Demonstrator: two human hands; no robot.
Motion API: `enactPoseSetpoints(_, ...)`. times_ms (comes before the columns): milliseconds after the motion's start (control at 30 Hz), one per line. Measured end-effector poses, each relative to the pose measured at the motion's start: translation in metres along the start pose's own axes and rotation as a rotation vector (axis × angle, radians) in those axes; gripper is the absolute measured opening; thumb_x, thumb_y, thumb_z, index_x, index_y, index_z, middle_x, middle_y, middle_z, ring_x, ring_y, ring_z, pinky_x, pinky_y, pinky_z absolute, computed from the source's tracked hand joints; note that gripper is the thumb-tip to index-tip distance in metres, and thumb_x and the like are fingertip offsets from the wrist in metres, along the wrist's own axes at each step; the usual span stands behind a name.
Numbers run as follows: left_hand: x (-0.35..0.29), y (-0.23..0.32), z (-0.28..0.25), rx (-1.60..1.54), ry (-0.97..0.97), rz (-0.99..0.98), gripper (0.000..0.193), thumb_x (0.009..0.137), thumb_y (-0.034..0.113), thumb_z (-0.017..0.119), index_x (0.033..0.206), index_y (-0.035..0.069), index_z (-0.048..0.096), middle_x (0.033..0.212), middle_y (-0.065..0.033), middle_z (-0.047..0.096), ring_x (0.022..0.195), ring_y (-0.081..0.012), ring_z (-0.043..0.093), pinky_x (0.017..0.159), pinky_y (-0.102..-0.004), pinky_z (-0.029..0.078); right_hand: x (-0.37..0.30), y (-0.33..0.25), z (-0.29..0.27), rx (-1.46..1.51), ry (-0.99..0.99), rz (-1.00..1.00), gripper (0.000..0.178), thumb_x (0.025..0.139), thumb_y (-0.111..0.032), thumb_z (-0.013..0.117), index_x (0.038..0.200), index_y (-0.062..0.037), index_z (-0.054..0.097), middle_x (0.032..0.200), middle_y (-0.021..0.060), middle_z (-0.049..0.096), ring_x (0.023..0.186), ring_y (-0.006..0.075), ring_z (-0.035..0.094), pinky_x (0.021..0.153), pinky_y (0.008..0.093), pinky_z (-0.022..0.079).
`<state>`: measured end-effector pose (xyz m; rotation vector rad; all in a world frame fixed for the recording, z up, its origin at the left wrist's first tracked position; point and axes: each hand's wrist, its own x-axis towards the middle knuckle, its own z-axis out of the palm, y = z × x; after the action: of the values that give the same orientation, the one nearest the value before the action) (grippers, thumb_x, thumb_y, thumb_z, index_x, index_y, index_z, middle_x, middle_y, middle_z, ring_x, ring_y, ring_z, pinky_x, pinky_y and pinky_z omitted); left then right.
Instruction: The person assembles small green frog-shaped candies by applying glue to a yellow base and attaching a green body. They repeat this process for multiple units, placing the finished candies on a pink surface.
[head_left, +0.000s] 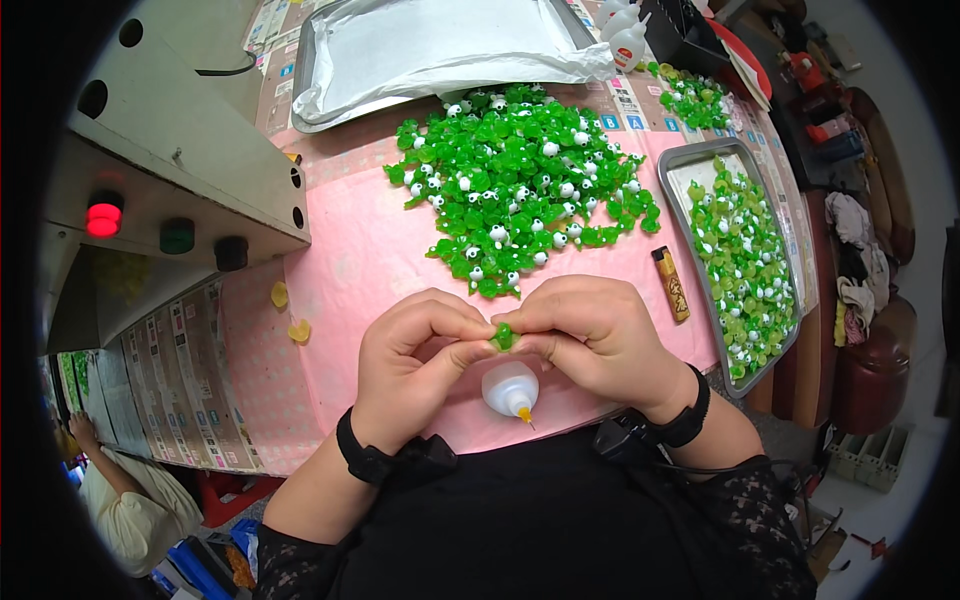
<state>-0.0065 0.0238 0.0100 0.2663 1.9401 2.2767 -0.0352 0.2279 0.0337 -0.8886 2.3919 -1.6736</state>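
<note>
Between the fingertips of both hands, in front of my chest, is a small green translucent plastic piece (504,337). My left hand (412,362) pinches it from the left side, thumb against forefinger. From the other side my right hand (590,335) grips it the same way. Just below the fingers a small white squeeze bottle (508,387) with a yellow needle tip lies on the pink sheet (350,250). Beyond my hands spreads a big pile of green pieces (520,190), many with white balls bearing black dots.
On the right lies a lighter (671,285) beside a metal tray (668,185) of green and white pieces. A paper-lined tray (440,50) is at the back, near white bottles (628,45). To the left stands a machine (200,140) with a red light; another person (135,500) is beyond.
</note>
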Motion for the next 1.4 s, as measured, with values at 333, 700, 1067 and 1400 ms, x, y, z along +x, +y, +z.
enactPoseSetpoints(333,0.0,-0.002,-0.002,0.116,-0.004,0.041,0.009,0.076,-0.006,0.069,0.082,0.001,0.066,0.085,-0.0091,0.065,0.08,-0.0169,0.062,0.072,-0.0276,0.05,-0.002,0.001,0.003,-0.076,-0.007,-0.033,0.017,0.075,-0.002,0.07,0.092,-0.0026,0.069,0.079,0.0112,0.064,0.073,0.0272,0.064,0.064,0.0355,0.051)
enactPoseSetpoints(700,0.0,0.0,0.002,0.176,0.021,0.112,0.01,0.075,-0.007,0.068,0.081,0.0,0.066,0.082,-0.0094,0.064,0.078,-0.0186,0.062,0.07,-0.0285,0.05,-0.002,0.0,0.007,-0.151,0.043,-0.122,0.022,0.071,-0.002,0.072,0.093,-0.0029,0.066,0.083,0.0113,0.064,0.073,0.0284,0.063,0.064,0.0357,0.052)
enactPoseSetpoints(1067,0.001,0.0,0.001,0.274,0.033,0.167,0.009,0.074,-0.006,0.069,0.079,0.0,0.066,0.08,-0.0093,0.064,0.074,-0.0196,0.062,0.068,-0.0294,0.05,-0.002,0.001,0.013,-0.177,0.083,-0.133,0.022,0.069,0.001,0.071,0.09,-0.0028,0.066,0.081,0.011,0.063,0.069,0.0277,0.063,0.06,0.0358,0.052)
enactPoseSetpoints(1400,-0.002,-0.001,0.003,0.067,0.068,-0.018,0.009,0.077,-0.006,0.069,0.082,0.0,0.065,0.085,-0.0082,0.065,0.078,-0.0167,0.062,0.072,-0.0277,0.05,0.0,-0.001,0.012,-0.108,0.103,-0.097,0.018,0.069,-0.002,0.074,0.085,-0.0021,0.066,0.075,0.0097,0.062,0.066,0.026,0.06,0.057,0.0343,0.049)
